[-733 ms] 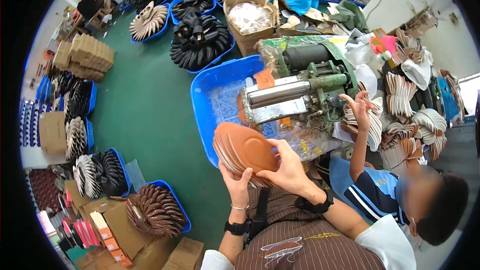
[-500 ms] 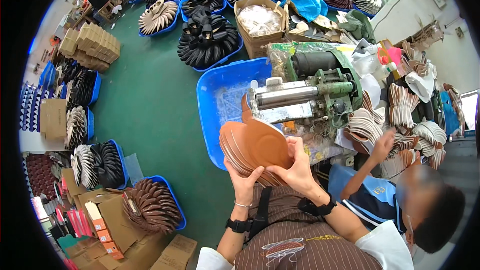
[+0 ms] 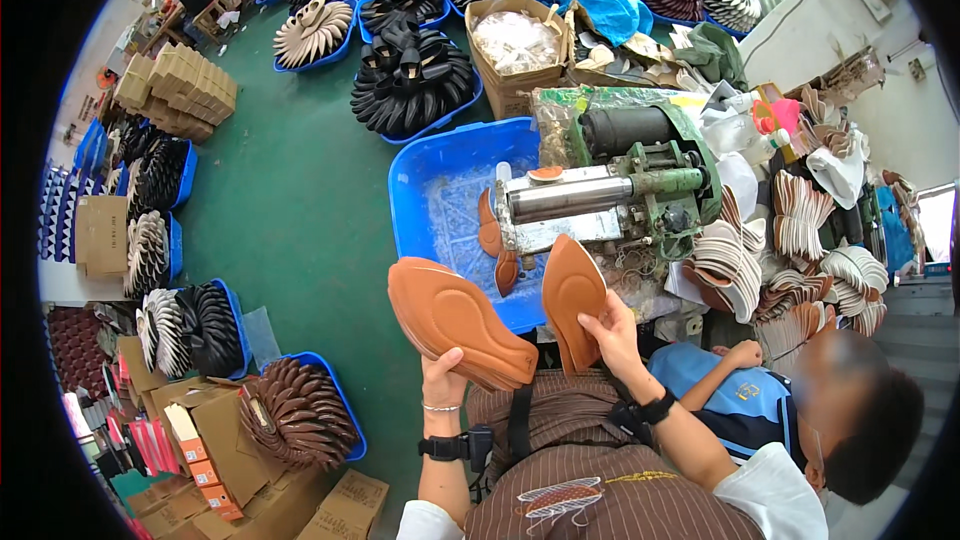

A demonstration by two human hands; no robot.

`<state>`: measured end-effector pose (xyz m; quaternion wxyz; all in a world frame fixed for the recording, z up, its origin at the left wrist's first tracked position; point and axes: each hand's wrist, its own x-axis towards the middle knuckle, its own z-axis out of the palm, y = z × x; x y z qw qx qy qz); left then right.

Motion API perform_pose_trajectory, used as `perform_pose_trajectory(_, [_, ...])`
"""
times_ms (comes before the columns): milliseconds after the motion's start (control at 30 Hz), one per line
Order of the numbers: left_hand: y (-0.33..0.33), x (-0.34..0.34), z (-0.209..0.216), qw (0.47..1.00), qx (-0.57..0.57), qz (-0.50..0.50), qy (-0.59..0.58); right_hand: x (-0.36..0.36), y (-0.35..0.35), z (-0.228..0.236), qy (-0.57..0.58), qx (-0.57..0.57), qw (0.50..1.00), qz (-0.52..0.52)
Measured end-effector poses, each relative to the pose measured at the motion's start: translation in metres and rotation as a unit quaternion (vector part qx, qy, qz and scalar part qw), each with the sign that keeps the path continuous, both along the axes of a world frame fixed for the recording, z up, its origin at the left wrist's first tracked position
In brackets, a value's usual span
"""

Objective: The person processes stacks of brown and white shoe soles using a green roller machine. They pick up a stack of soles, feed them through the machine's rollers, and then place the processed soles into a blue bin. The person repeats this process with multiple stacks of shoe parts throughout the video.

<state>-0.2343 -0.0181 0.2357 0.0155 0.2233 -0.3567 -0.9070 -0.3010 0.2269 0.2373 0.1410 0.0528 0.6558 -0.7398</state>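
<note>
My left hand (image 3: 441,380) grips the heel end of a thick stack of tan-brown insoles (image 3: 450,315), thumb on top. My right hand (image 3: 612,340) pinches a smaller bunch of the same insoles (image 3: 573,295) by its side; how many are in it I cannot tell. A gap separates the two bunches. Beyond them stands a green machine (image 3: 705,175) with a shiny metal roller (image 3: 570,198). A small brown piece (image 3: 546,174) lies on top of it. Two brown insoles (image 3: 489,230) lie in the blue tub (image 3: 425,190) beside the machine.
At my right sits a person in a blue shirt (image 3: 690,365). Stacks of insoles (image 3: 728,260) cover the surface right of the machine. Blue baskets of black shoe parts (image 3: 415,90) and a carton (image 3: 515,85) stand ahead. A basket of brown parts (image 3: 300,415) is at the left.
The single stack held between both hands is now split, one bunch in each hand. Another insole shows in the tub. The seated person's raised hand has come down.
</note>
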Motion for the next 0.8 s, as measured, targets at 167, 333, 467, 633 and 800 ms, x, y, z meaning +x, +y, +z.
perform_pose_trajectory(167, [0.000, -0.007, 0.003, 0.992, 0.082, -0.079, 0.050, -0.060, -0.008, -0.012, 0.051, -0.029, 0.998, -0.009])
perform_pose_trajectory(333, [0.012, -0.010, 0.004, 0.986, 0.095, -0.120, 0.069, -0.027, -0.010, 0.013, -0.002, -0.011, 1.000, -0.024])
perform_pose_trajectory(467, [0.024, -0.010, -0.002, 0.988, 0.075, -0.128, 0.042, -0.045, -0.004, -0.011, -0.080, -0.036, 0.994, -0.070])
perform_pose_trajectory(633, [0.041, -0.016, 0.012, 0.996, 0.029, -0.072, -0.049, -0.052, -0.032, 0.042, -0.182, -0.012, 0.980, 0.075])
perform_pose_trajectory(800, [0.056, -0.031, 0.035, 0.997, -0.053, -0.011, -0.047, -0.017, -0.044, 0.071, 0.172, 0.222, 0.947, 0.154])
